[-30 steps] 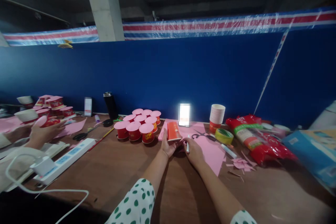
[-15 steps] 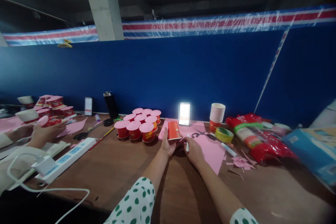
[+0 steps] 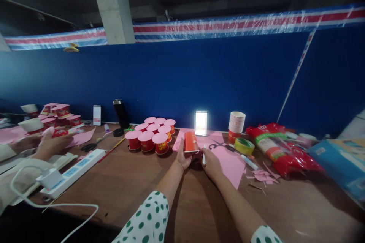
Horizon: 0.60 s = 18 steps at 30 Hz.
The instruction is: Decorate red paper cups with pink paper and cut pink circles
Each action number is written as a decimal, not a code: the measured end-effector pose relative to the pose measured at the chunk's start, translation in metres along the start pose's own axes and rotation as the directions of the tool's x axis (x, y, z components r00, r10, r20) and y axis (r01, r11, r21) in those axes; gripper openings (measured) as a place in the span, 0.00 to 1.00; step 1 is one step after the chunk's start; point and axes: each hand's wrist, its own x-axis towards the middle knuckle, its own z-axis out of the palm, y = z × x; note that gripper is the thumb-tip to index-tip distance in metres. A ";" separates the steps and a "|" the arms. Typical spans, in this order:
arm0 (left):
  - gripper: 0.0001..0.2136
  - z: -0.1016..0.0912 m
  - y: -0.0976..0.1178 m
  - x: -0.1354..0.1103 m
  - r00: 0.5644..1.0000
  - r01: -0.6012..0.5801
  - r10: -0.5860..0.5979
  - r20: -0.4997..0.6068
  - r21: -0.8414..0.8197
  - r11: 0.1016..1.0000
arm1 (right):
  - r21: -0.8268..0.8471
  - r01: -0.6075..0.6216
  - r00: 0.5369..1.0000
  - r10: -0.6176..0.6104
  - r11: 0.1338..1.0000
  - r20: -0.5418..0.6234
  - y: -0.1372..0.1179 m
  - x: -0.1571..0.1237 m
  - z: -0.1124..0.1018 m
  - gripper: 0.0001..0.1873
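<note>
a: what's the left hand (image 3: pixel 182 157) doing?

b: its fingers are curled around a red paper cup (image 3: pixel 191 142), thumb on the near side. the cup is mouth down on the near edge of the pink paper sheet (image 3: pixel 228 161), towards the back of the table (image 3: pixel 128 186), just in front of a glowing phone screen (image 3: pixel 201 122).

a: and the right hand (image 3: pixel 209 161)?

b: it's closed on a white marker (image 3: pixel 204 155), pinched between thumb and fingers, tip pointing up and away. it sits just beside the cup's rim. i can't tell if the tip touches the paper.

a: what's around them?

b: black scissors (image 3: pixel 218 145) lie on the pink sheet behind the right hand. further right there's a yellow tape roll (image 3: pixel 244 146), with a stack of paper cups (image 3: pixel 236 123) behind it by the blue wall. red packets (image 3: pixel 282 152) lie beyond the tape, and pink scraps (image 3: pixel 261 177) are scattered in front of them.

a: and to the left?

b: a cluster of red cups with pink tops (image 3: pixel 151 136) stands near the left hand. a black flask (image 3: pixel 120 114) is behind them. a white power strip (image 3: pixel 74 171) lies well apart, and at the far left another person's hand (image 3: pixel 53 144) holds a red cup of its own.
</note>
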 end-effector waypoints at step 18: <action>0.23 0.001 -0.010 0.003 0.999 0.024 -0.027 0.034 0.089 0.996 | -0.033 -0.086 0.987 0.080 0.996 -0.139 0.005 -0.001 0.000 0.12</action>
